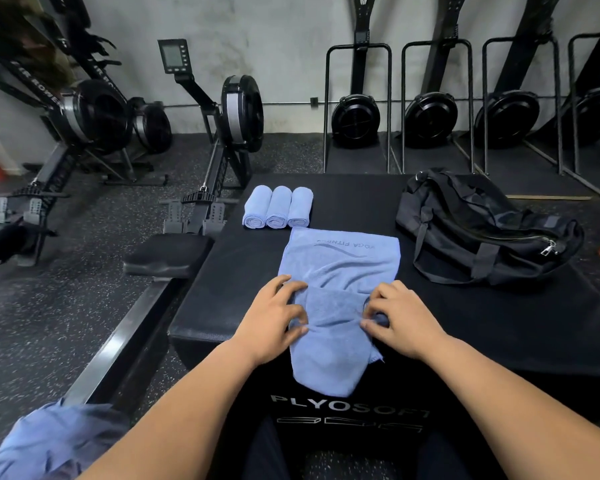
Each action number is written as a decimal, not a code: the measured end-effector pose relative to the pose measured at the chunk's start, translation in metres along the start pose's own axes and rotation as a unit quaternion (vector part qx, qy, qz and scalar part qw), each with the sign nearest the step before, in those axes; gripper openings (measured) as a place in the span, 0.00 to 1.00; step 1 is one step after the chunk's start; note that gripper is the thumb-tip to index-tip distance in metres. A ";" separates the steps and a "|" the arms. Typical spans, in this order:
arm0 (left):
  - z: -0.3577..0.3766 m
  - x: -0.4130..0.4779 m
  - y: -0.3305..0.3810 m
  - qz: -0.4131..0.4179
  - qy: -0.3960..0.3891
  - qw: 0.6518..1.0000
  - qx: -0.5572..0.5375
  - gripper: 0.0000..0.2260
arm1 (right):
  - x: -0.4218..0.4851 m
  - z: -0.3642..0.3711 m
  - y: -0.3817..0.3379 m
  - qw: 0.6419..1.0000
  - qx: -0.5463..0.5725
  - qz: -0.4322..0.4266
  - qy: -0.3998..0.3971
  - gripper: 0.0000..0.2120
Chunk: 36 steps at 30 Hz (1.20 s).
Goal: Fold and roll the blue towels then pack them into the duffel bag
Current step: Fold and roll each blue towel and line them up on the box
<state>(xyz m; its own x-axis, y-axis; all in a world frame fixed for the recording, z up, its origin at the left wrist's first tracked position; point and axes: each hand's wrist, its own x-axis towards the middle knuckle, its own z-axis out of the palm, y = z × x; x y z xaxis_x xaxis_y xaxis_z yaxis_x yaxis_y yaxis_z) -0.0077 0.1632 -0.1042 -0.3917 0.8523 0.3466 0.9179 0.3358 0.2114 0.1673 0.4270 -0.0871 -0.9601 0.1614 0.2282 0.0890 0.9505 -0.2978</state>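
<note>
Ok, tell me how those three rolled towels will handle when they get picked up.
The three rolled towels look like soft terry, so they are probably light and squashy under a grip. No tie shows, so a roll may loosen if lifted by one end. Lying sideways on the black box, they could roll if nudged.

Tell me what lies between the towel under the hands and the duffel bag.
Nothing visible: bare black box top separates the towel from the duffel bag to its right. The bag's zip may be shut.
</note>
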 end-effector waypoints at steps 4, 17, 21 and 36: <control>-0.022 0.032 0.009 -0.170 0.072 0.952 -0.243 0.09 | 0.016 -0.023 -0.004 0.937 0.292 0.191 0.030 0.18; -0.010 0.014 0.023 0.038 0.041 0.998 -0.021 0.06 | -0.005 -0.005 0.001 1.000 -0.018 0.011 0.000 0.07; -0.016 0.004 0.036 0.050 0.046 0.998 -0.016 0.15 | -0.011 -0.011 0.003 0.999 -0.037 -0.022 -0.031 0.24; -0.027 0.040 0.017 -0.260 0.147 0.933 -0.202 0.18 | 0.007 -0.048 0.000 0.950 0.245 0.171 0.095 0.09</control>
<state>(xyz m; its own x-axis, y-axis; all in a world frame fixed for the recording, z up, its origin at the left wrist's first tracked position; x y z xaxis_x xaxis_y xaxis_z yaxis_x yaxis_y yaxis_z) -0.0097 0.1922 -0.0620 -0.8324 0.4489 0.3251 0.5236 0.4443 0.7270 0.1732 0.4411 -0.0415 -0.8280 0.5278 0.1894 0.2090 0.6039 -0.7691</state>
